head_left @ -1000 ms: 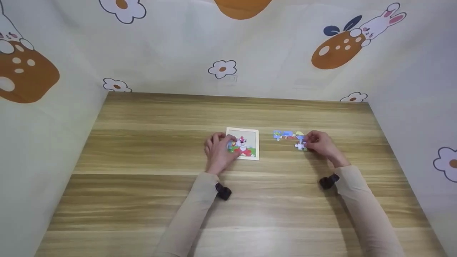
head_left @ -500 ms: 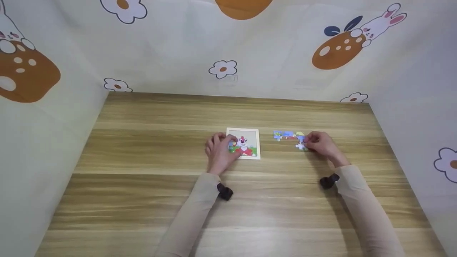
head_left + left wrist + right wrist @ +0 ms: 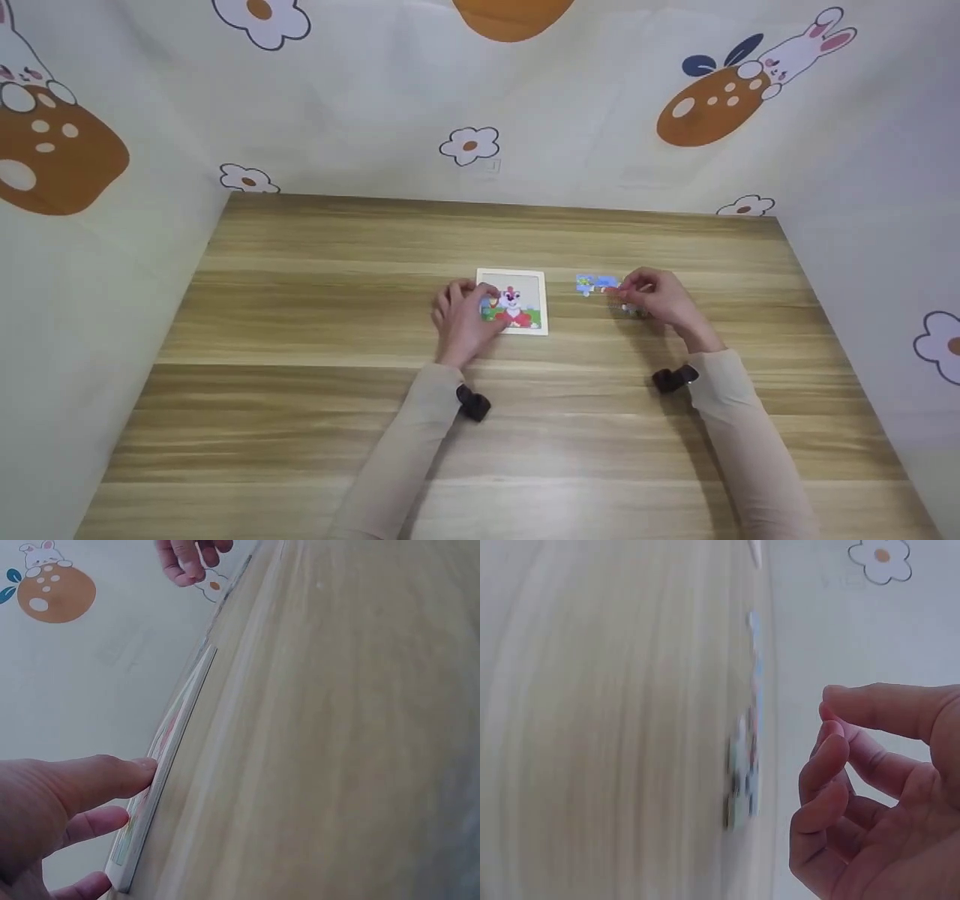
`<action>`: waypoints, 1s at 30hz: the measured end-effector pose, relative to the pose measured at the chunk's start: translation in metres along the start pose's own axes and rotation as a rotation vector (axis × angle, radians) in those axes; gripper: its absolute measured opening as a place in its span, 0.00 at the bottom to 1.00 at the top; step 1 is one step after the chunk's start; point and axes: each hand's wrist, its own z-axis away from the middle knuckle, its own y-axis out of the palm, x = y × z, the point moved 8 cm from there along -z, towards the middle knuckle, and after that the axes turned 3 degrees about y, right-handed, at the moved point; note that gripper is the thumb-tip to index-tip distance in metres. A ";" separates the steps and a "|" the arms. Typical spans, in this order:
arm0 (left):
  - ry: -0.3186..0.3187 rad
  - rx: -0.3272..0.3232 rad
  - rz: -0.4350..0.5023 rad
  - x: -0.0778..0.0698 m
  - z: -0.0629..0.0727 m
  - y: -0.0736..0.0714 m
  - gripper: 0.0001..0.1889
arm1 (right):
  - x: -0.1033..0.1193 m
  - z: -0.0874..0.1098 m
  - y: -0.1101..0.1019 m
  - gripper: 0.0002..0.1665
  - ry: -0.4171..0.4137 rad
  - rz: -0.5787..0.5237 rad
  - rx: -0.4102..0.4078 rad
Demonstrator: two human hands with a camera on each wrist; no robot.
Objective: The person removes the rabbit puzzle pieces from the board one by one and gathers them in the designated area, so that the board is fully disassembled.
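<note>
A square puzzle tray (image 3: pixel 512 272) with a pale border lies flat on the table, and a cartoon animal in red fills its lower part. My left hand (image 3: pixel 463 322) rests over its left side. In the left wrist view, the thumb (image 3: pixel 112 780) presses on the tray near its edge, other fingers spread beside it. To the right lie loose jigsaw pieces (image 3: pixel 592 283), mostly blue. My right hand (image 3: pixel 664 296) hovers over them and hides some. In the right wrist view, its thumb and index tips meet, the other fingers loosely curled; nothing shows between them.
The wood-grain table (image 3: pixel 315 420) spreads around both arms. A patterned cloth wall (image 3: pixel 375 112) rises behind the table and at both sides. Small black cameras (image 3: pixel 474 403) are strapped at the wrists.
My right hand has lifted from the rightmost pieces and shifted a little left, over the other pieces. The left hand and the puzzle tray have stayed almost still.
</note>
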 end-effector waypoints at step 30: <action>-0.022 0.020 -0.006 0.000 0.000 0.001 0.18 | 0.045 -0.032 0.098 0.16 -0.047 -0.122 0.244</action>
